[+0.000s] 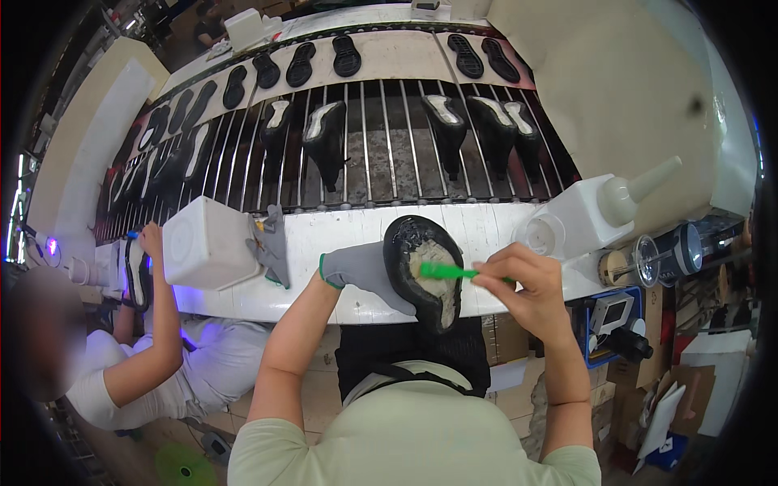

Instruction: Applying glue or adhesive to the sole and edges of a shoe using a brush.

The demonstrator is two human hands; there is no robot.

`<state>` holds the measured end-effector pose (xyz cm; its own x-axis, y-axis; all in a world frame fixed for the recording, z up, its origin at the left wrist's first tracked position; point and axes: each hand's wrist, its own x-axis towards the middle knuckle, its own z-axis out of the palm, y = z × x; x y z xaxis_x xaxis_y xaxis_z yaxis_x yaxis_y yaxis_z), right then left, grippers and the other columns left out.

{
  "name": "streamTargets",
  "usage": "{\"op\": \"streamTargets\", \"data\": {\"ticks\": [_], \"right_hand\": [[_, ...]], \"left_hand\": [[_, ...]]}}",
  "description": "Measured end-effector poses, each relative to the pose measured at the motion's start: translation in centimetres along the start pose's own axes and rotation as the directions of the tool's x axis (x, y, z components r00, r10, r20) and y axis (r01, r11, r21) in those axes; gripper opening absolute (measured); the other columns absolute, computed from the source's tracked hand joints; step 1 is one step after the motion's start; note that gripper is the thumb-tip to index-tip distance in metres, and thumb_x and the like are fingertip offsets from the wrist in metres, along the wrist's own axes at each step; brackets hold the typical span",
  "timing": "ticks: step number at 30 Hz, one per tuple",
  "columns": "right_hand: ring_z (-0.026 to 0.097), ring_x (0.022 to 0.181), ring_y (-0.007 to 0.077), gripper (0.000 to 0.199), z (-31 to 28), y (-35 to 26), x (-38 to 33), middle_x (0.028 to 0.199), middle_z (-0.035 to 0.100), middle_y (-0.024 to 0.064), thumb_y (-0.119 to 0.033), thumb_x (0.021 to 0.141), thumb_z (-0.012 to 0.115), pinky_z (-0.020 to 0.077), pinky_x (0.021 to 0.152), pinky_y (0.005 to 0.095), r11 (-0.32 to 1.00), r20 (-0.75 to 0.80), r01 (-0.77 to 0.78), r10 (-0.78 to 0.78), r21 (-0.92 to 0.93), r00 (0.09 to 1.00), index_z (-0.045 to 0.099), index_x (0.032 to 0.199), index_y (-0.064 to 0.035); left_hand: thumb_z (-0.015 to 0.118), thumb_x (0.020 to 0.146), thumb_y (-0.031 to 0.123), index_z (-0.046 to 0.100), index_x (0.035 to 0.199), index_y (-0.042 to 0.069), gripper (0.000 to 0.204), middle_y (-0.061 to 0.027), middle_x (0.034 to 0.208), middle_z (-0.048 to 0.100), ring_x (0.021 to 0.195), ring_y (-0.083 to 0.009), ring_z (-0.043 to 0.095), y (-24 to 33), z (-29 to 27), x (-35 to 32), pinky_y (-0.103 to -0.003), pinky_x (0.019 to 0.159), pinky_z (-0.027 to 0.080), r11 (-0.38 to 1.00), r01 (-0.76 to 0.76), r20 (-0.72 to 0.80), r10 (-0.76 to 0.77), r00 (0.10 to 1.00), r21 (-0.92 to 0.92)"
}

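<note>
My left hand [366, 271], in a grey glove with a green cuff, grips a black shoe upper [401, 233] from its left side. The upper is bottom up, its pale underside framed by a glossy black edge. My bare right hand [525, 285] pinches the handle of a green brush [444, 271]. The brush head lies against the pale underside; its bristles are hidden. Just beyond is the white table edge [348, 243]. A loose grey glove [274, 243] lies left of my left hand.
A roller conveyor [377, 154] carries several black uppers, with soles [347, 55] on a shelf behind. A white jug [207, 243] stands left, a spouted white bottle [579, 212] and round tub [541, 233] right. At left a co-worker's hand [151, 240] works on another shoe [138, 275].
</note>
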<state>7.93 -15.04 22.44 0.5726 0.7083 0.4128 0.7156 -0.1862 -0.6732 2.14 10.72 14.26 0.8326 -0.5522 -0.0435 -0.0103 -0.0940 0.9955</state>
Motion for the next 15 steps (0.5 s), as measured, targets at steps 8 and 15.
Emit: {"op": "streamTargets", "data": {"ticks": [8,15], "right_hand": [[0.057,0.054,0.0123,0.010,0.2,-1.1,2.0,0.074,0.062,0.0019,-0.011,0.079,0.075,0.0399,0.045,0.0255,0.996,-0.113,-0.060,0.053,-0.062,0.992,0.068,0.079,-0.0039],[0.055,0.053,0.0161,0.012,-2.5,-1.6,3.0,0.073,0.061,0.0014,-0.015,0.076,0.076,0.0407,0.047,0.0284,0.980,0.201,0.118,-0.084,-0.163,0.976,0.067,0.078,-0.0066]], "left_hand": [[0.086,0.067,0.013,0.057,0.125,0.004,0.065,-0.0052,0.117,0.064,0.103,-0.0114,0.059,0.4,0.3,0.8,-0.029,0.092,0.048,1.000,-0.006,-0.011,0.006,1.000,0.001],[0.089,0.062,0.016,0.054,0.127,0.004,0.075,-0.0060,0.119,0.063,0.105,-0.0124,0.057,-1.2,-0.4,1.1,-0.029,0.095,0.046,0.977,-0.021,0.111,-0.003,0.994,0.213]]}}
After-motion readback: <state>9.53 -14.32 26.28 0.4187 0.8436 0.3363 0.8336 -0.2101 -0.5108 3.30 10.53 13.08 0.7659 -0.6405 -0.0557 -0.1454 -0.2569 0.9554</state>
